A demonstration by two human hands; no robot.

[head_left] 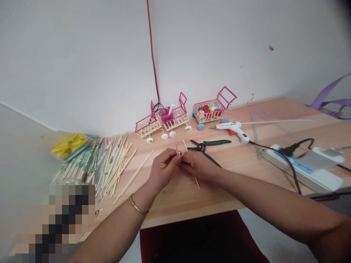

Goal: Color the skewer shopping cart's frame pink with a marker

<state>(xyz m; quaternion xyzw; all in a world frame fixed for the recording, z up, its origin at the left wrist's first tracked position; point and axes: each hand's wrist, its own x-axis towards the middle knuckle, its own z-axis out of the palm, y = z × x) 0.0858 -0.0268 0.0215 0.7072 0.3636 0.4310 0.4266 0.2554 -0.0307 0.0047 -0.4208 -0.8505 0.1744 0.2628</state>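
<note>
My left hand (163,167) and my right hand (199,165) meet above the front middle of the table, fingers closed in a pinch. Between them a thin wooden stick (177,144) points away from me; its lower end is hidden by my fingers. Just beyond my right hand lie dark green-handled pruning shears (203,146), jaws toward the left. One loose stick (197,182) passes beneath my right hand, and a longer one (134,177) rests left of my left hand.
Loose chopsticks (117,168) and wrapped packs (82,160) cover the table's left. Three miniature carts stand by the wall: left (146,127), middle (177,118), right (210,109). A glue gun (231,128) and a corded power strip (301,170) lie on the right.
</note>
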